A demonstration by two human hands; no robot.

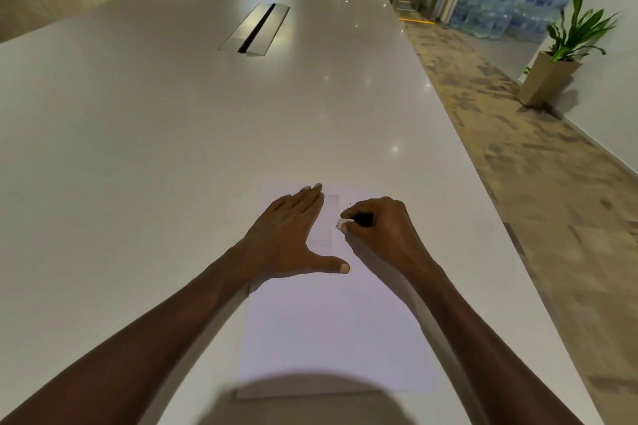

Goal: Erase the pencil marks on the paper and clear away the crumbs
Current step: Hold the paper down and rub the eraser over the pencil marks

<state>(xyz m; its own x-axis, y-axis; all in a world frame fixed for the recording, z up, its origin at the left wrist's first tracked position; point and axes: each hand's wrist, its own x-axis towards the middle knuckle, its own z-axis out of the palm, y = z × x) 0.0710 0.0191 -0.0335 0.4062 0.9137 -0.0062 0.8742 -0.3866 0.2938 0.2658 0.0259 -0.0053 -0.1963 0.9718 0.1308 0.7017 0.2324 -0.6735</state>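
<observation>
From the head view, a sheet of white paper [331,331] lies on the long pale surface [172,148], close to its near edge and somewhat nearer its right edge than its left; the sheet's near end falls under a round shadow.

The left hand [290,238] lies flat on the far left part of the paper, palm down, its grip apart: the fingers are straight and held together pointing away from the person, the thumb spread wide to the right with its tip resting on the sheet.

The right hand [379,231] is just beside it, over the far right part of the paper, fingers curled and its grip pinched on a small white eraser [342,222]. Only the eraser's left end shows past the fingertips; it sits low at the sheet, between the two hands, but whether it touches the paper cannot be told.

A faint small mark shows on the paper just beyond the right hand's knuckles; other pencil marks and any crumbs are too faint to make out.

Farther along, a metal cable hatch [255,28] is set into the middle of the surface. Off the right edge, a potted plant [559,62] stands on patterned carpet against the wall, with stacked water bottles [511,3] behind it.
</observation>
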